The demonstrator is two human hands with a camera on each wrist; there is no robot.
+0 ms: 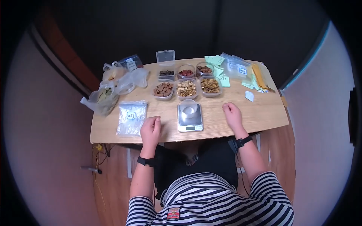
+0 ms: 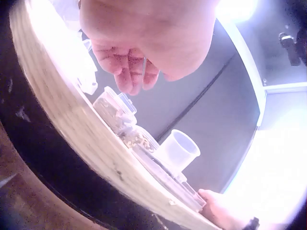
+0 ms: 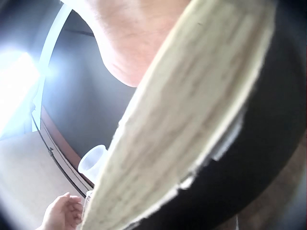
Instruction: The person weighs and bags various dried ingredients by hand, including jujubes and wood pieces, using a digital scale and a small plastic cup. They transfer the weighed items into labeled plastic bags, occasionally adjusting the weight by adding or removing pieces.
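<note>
My left hand [image 1: 151, 131] is at the front of the table, beside a clear zip bag [image 1: 131, 122] with a handwritten label. Its fingers [image 2: 127, 72] hang loosely curled with nothing in them. On the other side, my right hand [image 1: 233, 117] rests at the tabletop, fingers loosely bent and holding nothing. Between the hands sits a small digital scale [image 1: 190, 122] with a translucent plastic cup [image 1: 188, 109] on its plate. In the right wrist view the right fingers are hidden behind the palm.
Behind the scale stand tubs of brown bark-like pieces [image 1: 163, 89], pale slices [image 1: 186, 89], yellowish-brown pieces [image 1: 210, 86] and red dried fruit [image 1: 186, 72]. Plastic bags [image 1: 103, 100] lie at the left. Green notes [image 1: 215, 60] and a yellow packet [image 1: 259, 76] lie at the right.
</note>
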